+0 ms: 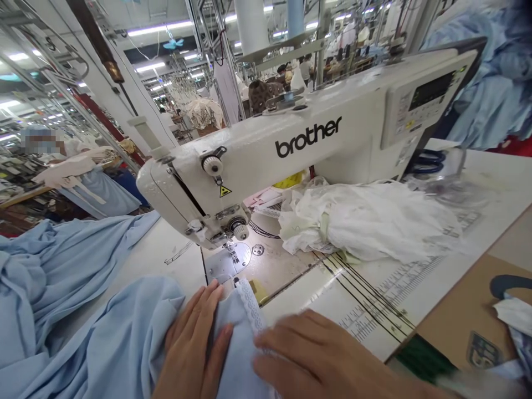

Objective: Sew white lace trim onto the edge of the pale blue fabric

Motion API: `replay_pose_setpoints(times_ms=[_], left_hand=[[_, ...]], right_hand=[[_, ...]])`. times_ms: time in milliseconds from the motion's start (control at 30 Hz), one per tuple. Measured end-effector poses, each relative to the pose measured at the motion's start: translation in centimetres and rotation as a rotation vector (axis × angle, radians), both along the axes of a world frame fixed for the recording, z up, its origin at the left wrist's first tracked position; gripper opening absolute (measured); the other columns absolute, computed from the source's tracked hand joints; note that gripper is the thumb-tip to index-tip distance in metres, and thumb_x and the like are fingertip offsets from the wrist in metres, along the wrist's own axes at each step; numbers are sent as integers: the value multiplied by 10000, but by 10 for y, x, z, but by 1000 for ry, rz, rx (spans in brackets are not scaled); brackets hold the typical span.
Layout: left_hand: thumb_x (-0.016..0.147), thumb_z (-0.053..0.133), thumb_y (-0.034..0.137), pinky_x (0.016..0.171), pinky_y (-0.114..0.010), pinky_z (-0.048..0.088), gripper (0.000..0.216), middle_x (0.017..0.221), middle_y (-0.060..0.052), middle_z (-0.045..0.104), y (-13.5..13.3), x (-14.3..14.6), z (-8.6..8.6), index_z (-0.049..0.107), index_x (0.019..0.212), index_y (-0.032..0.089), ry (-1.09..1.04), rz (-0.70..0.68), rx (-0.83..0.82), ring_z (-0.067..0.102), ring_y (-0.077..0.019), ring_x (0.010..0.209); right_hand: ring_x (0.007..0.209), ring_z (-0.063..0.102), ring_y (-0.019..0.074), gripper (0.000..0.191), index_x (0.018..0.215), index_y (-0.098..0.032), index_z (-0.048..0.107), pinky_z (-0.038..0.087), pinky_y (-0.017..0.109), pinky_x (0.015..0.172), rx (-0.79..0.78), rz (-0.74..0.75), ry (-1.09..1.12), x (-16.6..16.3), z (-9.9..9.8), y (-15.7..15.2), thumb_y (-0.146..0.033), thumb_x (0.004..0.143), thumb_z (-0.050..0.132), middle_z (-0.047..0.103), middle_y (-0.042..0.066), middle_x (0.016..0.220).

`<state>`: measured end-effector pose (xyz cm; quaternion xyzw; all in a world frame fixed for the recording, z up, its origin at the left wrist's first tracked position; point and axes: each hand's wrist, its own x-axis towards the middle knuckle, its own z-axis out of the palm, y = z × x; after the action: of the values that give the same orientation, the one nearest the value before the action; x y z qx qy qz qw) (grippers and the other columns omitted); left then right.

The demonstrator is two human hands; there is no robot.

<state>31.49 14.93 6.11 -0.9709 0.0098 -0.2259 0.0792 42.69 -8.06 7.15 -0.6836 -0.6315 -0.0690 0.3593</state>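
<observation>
My left hand (pixel 193 338) lies flat on a light blue fabric (pixel 236 338), its fingers pressed together and pointing towards the machine. My right hand (pixel 307 354) is blurred and rests across the cloth's white lace trim (pixel 249 305). The fabric's edge lies just in front of the presser foot (pixel 231 254) of a white Brother sewing machine (pixel 257 149). More of the same blue cloth (pixel 54 288) spreads in folds to the left. The needle is hard to make out.
A gathered white fabric bundle (pixel 366 221) lies behind the machine's needle area, beside scissors with dark blue handles (pixel 428 162). A measuring scale (pixel 394 291) runs along the white table. Cardboard (pixel 461 316) sits at the right. A co-worker (pixel 95 188) handles white cloth at the left.
</observation>
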Motion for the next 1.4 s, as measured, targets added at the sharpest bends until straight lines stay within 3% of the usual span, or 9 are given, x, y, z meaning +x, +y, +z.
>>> replay_pose_setpoints(times_ms=[133,233,367,567,767,967,1133,1267,1400], left_hand=[[924,434,287,815,-503,548,511,1422,-139,502,4,-2,-2,384,1428,223,-28,54,106,541,-343,1231],[906,416,192,861,-480,482,520,1472,-67,456,2,0,-2,420,1414,301,-57,72,160,505,-315,1262],[900,454,186,937,-308,467,449,1323,5,610,3,17,-3,489,1347,217,-81,-165,49,538,-181,1210],[926,433,226,915,-294,483,345,1272,21,645,13,44,0,556,1247,195,-112,-155,71,563,-178,1180],[926,442,247,882,-292,503,341,1275,45,640,26,47,-5,571,1238,206,-128,-159,110,566,-168,1173],[908,503,264,940,-303,483,389,1366,51,569,35,44,-12,547,1293,221,-58,-142,101,507,-178,1252],[909,494,241,931,-309,449,341,1315,30,613,30,44,-7,589,1236,212,-118,-141,86,531,-185,1203],[917,479,171,925,-298,434,333,1250,20,653,27,42,-2,601,1227,188,-140,-210,109,560,-176,1136],[960,444,213,960,-223,434,298,1210,2,674,27,41,0,596,1211,164,-78,-288,58,573,-124,1124]], right_hand=[[1274,480,310,663,1306,-26,505,446,425,1026,-265,89,-282,31,14,37,-568,925,543,492,184,1411],[1283,479,311,663,1346,-12,480,434,438,1035,-385,132,-339,39,19,42,-556,968,461,465,192,1430],[1256,505,307,663,1322,13,506,435,436,1020,-311,105,-371,44,18,40,-543,962,484,502,209,1390],[1237,510,272,616,1288,-42,550,417,392,1015,-224,18,-456,56,11,50,-561,971,453,557,161,1353],[1138,541,261,652,1201,-46,577,459,375,899,-90,20,-452,64,-10,66,-593,1001,283,609,156,1247],[1052,565,244,473,1057,-99,627,420,376,889,120,-129,-424,57,-27,71,-342,1054,221,673,109,1070],[1075,554,238,584,1097,-115,619,422,367,888,65,-127,-478,61,-21,67,-526,1032,210,657,96,1175],[1113,532,236,596,1181,-106,594,406,363,909,3,-112,-524,62,-17,65,-561,1019,245,628,93,1250],[1063,545,218,626,1179,-106,602,392,365,904,66,-169,-516,61,-19,67,-545,1032,180,652,73,1205]])
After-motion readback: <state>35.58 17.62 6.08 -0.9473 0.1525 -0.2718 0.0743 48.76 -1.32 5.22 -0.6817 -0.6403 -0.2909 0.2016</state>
